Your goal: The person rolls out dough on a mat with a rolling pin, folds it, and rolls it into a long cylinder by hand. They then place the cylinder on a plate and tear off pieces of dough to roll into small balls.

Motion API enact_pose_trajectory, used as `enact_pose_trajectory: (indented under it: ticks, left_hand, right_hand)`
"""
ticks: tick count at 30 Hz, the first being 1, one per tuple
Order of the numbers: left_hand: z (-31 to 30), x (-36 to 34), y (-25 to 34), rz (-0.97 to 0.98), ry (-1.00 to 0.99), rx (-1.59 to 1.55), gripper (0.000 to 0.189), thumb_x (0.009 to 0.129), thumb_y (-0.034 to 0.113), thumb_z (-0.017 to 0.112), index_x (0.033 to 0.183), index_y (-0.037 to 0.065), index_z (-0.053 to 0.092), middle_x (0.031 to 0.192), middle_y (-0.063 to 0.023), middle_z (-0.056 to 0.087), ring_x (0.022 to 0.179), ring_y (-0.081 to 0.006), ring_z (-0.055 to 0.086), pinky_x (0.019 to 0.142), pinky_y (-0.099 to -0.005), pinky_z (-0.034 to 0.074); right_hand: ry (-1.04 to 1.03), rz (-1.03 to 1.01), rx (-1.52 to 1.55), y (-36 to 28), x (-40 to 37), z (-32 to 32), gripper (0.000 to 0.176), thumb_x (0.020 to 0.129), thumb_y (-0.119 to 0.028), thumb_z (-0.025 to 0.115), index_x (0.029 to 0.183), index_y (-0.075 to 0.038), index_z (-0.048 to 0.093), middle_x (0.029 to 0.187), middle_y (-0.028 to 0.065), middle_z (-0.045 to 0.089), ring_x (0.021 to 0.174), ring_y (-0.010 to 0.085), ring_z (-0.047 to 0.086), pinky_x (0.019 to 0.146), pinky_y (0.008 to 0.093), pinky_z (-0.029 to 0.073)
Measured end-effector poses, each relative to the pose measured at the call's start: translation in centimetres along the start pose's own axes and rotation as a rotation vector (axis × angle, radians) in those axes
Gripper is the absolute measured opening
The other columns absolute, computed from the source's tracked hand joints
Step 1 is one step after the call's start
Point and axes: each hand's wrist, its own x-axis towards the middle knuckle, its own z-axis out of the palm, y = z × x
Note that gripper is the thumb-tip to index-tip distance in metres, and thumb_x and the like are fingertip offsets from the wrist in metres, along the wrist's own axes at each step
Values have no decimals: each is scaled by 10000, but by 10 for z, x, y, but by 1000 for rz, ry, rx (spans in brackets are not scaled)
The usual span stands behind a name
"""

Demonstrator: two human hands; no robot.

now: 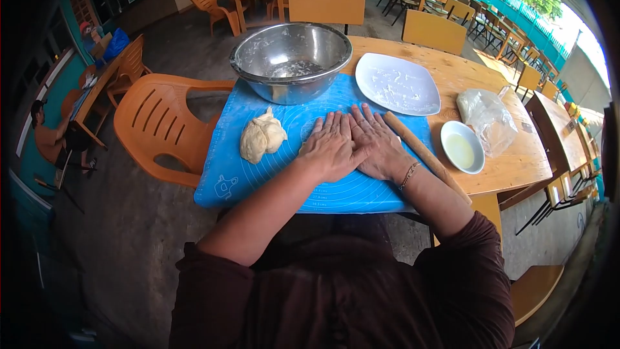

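My left hand (330,147) and my right hand (378,145) lie flat side by side, palms down, over the blue baking mat (258,184). Their fingers stretch forward and the thumbs overlap. What is under the palms is hidden. Left of them on the mat rests a lump of dough (262,136). Along the outside of my right hand runs a wooden rolling pin (429,158), slanting down past the mat's edge. A bracelet circles my right wrist.
Behind the dough stands a steel mixing bowl (290,68) with white residue. A floury white plate (397,84), a small bowl of pale liquid (462,147) and a plastic bag (487,119) are to the right. An orange chair (165,126) is at left; a person (55,132) sits farther off.
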Motion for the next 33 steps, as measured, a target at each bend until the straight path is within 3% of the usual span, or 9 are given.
enact_pose_trajectory:
  ticks: [5,11,14,20,27,29,31,33]
  left_hand:
    - [-3,-36,7,94,-9,203,1067,921,737,378,1453,-183,283,1511,-397,287,1461,-499,226,1201,-563,152]
    - [-5,-77,18,151,51,206,1129,864,769,445,1452,-181,283,1504,-399,291,1449,-511,243,1199,-576,145]
    - [-8,-90,19,163,33,206,1150,855,807,397,1458,-168,299,1518,-383,287,1466,-485,219,1208,-572,115]
    - [-13,-113,22,293,124,202,1036,892,719,477,1419,-164,353,1491,-352,357,1437,-468,303,1196,-582,157]
    - [-46,-91,28,296,18,14,900,957,629,452,1373,-169,423,1454,-344,419,1444,-451,308,1204,-553,158]
    - [-41,-66,29,302,152,-17,905,982,627,394,1400,-177,385,1463,-355,403,1447,-461,293,1207,-536,161]
    - [-23,-48,29,257,153,2,941,988,650,339,1428,-182,337,1487,-364,365,1453,-473,270,1209,-532,155]
    - [-12,-37,25,86,-32,-20,981,984,674,301,1444,-192,292,1508,-373,322,1458,-478,253,1211,-536,143]
  right_hand:
    - [82,-89,-2,-8,-34,-2,793,950,-443,464,1518,73,262,1596,277,235,1512,414,151,1233,511,139]
    - [123,-117,80,-26,-74,-13,852,961,-516,505,1506,92,261,1576,293,258,1498,436,181,1220,542,138]
    - [120,-146,71,-30,-91,-18,863,963,-542,500,1498,96,273,1572,302,257,1492,441,199,1217,547,142]
    - [51,-165,72,-36,-116,-28,793,970,-499,514,1497,60,317,1575,265,285,1491,412,227,1220,538,148]
    - [32,-183,224,-23,-105,-39,743,976,-440,519,1507,39,316,1574,252,304,1490,399,237,1223,527,150]
    - [169,-187,270,-25,-84,-41,727,977,-400,515,1512,42,300,1580,257,287,1491,409,225,1229,502,147]
    - [189,-169,237,-17,-67,-24,754,969,-424,494,1522,43,280,1586,260,274,1494,407,217,1233,482,146]
    - [134,-95,102,-9,-55,-8,803,953,-485,479,1516,55,287,1589,261,269,1497,401,218,1233,487,141]
